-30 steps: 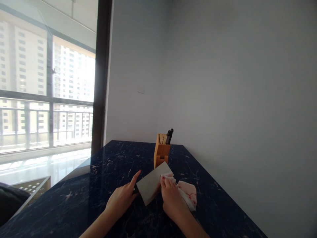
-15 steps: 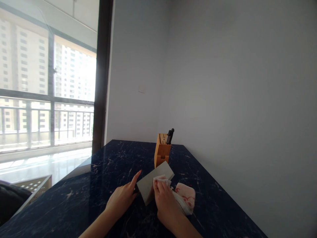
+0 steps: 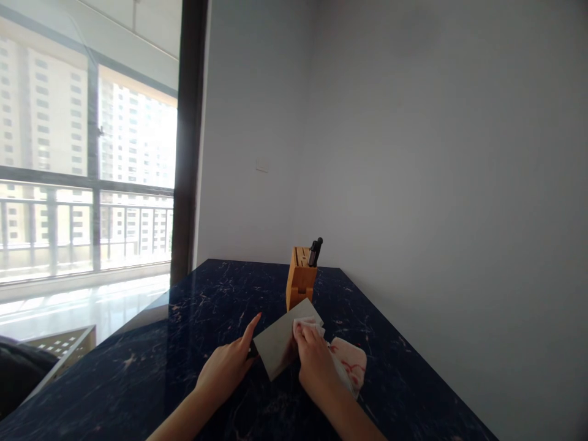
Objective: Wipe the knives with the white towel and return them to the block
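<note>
A cleaver (image 3: 279, 344) with a broad grey blade is held above the dark table, its edge side tilted up to the right. My left hand (image 3: 226, 362) is closed round its black handle, thumb stretched out; most of the handle is hidden in the palm. A white cloth (image 3: 350, 361) with red markings is bunched in my right hand (image 3: 316, 362). My right fingers press part of that cloth on the blade's face near its far right end, and the rest hangs to the right of the hand.
Behind the blade stands a wooden knife block (image 3: 301, 278) with black-handled tools (image 3: 315, 251) in it. The dark blue marbled table (image 3: 234, 288) reaches to the grey wall (image 3: 413, 184). At lower left are a perforated chair-like frame (image 3: 68, 352) and a black item (image 3: 22, 373).
My right hand has slid the cloth a little to the right along the blade. My left hand and the cleaver have stayed almost where they were.
</note>
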`<control>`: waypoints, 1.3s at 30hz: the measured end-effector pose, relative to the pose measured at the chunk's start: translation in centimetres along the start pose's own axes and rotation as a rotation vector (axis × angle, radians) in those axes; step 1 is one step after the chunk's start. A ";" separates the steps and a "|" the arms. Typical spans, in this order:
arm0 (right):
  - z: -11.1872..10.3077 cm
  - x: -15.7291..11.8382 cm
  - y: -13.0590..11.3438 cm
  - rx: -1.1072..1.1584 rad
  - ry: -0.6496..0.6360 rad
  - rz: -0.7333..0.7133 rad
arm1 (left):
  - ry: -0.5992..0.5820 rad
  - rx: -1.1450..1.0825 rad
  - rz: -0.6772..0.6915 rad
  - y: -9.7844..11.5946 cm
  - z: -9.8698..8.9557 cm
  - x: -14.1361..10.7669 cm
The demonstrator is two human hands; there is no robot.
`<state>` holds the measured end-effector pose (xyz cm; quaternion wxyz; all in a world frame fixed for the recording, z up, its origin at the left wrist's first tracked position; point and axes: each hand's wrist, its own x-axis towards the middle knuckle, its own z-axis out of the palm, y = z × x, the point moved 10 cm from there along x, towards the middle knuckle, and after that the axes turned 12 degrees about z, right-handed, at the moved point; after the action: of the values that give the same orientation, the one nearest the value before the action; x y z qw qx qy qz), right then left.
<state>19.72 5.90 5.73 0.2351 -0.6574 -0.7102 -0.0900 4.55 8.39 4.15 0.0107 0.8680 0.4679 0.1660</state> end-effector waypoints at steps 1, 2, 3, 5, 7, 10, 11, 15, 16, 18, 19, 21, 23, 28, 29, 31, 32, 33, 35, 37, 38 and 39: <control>0.0 0.3 0.6 -0.013 0.013 0.010 | -0.011 0.004 -0.007 0.0 0.1 0.0; 0.0 0.5 1.2 -0.030 0.027 0.021 | -0.022 0.007 -0.014 0.0 0.1 0.0; -0.1 0.8 1.9 -0.048 0.044 0.036 | -0.031 0.010 -0.019 0.0 0.2 0.0; -0.4 1.2 3.3 -0.076 0.087 0.083 | -0.035 0.010 -0.019 0.0 0.2 0.0; -1.1 1.6 4.6 -0.088 0.131 0.136 | -0.029 0.004 -0.009 0.2 0.1 -0.1; -2.8 2.0 6.0 -0.087 0.211 0.191 | -0.012 -0.003 0.013 0.4 0.1 -0.1; -3.4 2.1 6.3 -0.081 0.243 0.200 | -0.007 -0.004 0.020 0.4 0.1 -0.2; -5.4 2.0 6.3 -0.012 0.359 0.190 | -0.002 0.005 0.029 0.5 0.2 -0.1; -5.5 1.8 5.9 0.014 0.371 0.172 | -0.004 0.008 0.028 0.5 0.2 -0.1; -5.4 1.6 4.9 0.062 0.359 0.119 | -0.010 0.010 0.025 0.4 0.2 0.0; -5.1 1.5 4.2 0.076 0.339 0.094 | -0.011 0.009 0.027 0.4 0.2 0.0; -4.4 1.2 2.9 0.081 0.289 0.055 | -0.009 0.008 0.032 0.5 0.2 0.1; -3.7 0.8 1.7 0.072 0.247 0.025 | -0.008 0.009 0.035 0.5 0.2 0.1; -1.9 0.5 0.4 0.013 0.171 -0.005 | -0.032 0.007 0.022 0.8 0.2 0.0; -1.7 0.5 0.5 -0.018 0.166 0.010 | -0.040 0.007 0.020 0.8 0.2 -0.1; -1.5 0.6 0.7 -0.082 0.167 0.051 | -0.042 0.004 0.027 1.0 0.1 -0.1; -1.4 0.7 0.8 -0.107 0.165 0.066 | -0.034 0.002 0.035 1.1 0.0 -0.2; -1.4 0.7 0.8 -0.123 0.159 0.076 | -0.026 -0.001 0.042 1.2 -0.1 -0.2; -1.4 0.6 0.4 -0.122 0.135 0.066 | -0.013 -0.005 0.049 1.2 -0.2 -0.2; -1.3 0.3 -0.4 -0.091 0.113 0.026 | -0.014 -0.009 0.045 1.2 -0.1 -0.2; -1.3 0.2 -0.9 -0.073 0.104 0.004 | -0.016 -0.012 0.042 1.2 -0.1 -0.2; -1.3 0.0 -1.4 -0.057 0.094 -0.018 | -0.018 -0.014 0.041 1.2 -0.1 -0.2</control>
<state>18.60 5.19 7.12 0.2486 -0.6526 -0.7013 -0.1431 5.38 7.59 4.43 0.0178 0.8788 0.4487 0.1615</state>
